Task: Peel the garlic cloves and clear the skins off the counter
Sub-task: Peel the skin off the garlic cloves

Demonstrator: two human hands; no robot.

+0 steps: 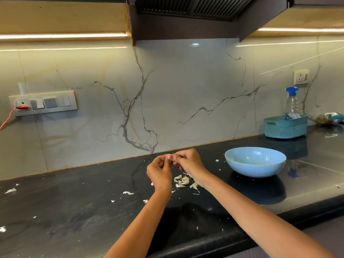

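Observation:
My left hand [159, 172] and my right hand [188, 161] meet above the black counter [74, 211], fingertips together. Between them they pinch a small garlic clove [170, 157], mostly hidden by the fingers. Just below the hands lies a pile of pale garlic skins [183, 181] on the counter. More skin scraps are scattered about, one [128, 192] to the left of my left wrist and one [10, 190] far left. A light blue bowl [255, 162] stands to the right of my hands; its inside looks empty.
A teal basket [285, 126] holding a spray bottle [292, 103] stands at the back right against the marble wall. A switch panel [43, 103] with a red plug and cord is on the wall at left. The counter's front edge runs along the bottom right.

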